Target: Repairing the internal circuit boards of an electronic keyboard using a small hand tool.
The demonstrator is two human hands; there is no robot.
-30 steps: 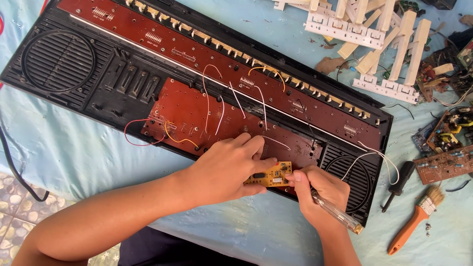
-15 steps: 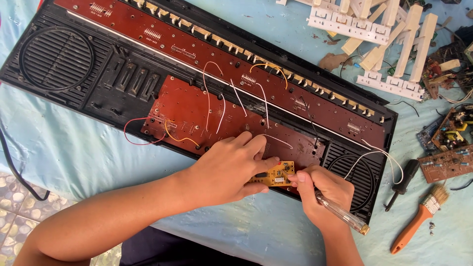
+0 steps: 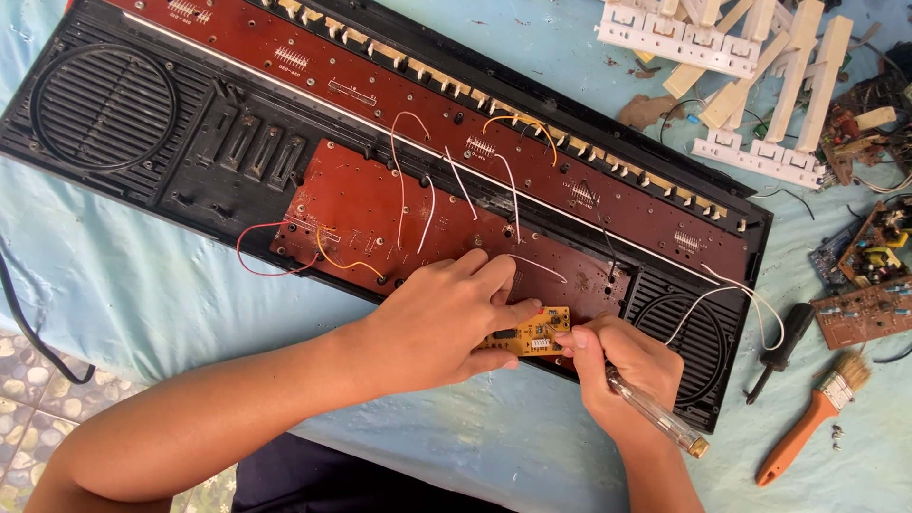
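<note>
Left hand (image 3: 446,318) lies flat on the opened keyboard chassis (image 3: 171,133), fingertips pinning the left end of the small yellow circuit board (image 3: 530,332) at the chassis's near edge — pressing, not gripping. The board's long axis runs left-right, sitting between both hands. Right hand (image 3: 627,366) is clenched around a clear-handled screwdriver (image 3: 655,413), tip end at the board's right edge — the orange brush (image 3: 807,423) lies right of the chassis.

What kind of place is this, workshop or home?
Likely an informal home repair spot, not a fitted workshop: an opened electronic keyboard lies on a light blue cloth above a patterned tile floor, with loose key strips, spare circuit boards and a brush scattered around.
</note>
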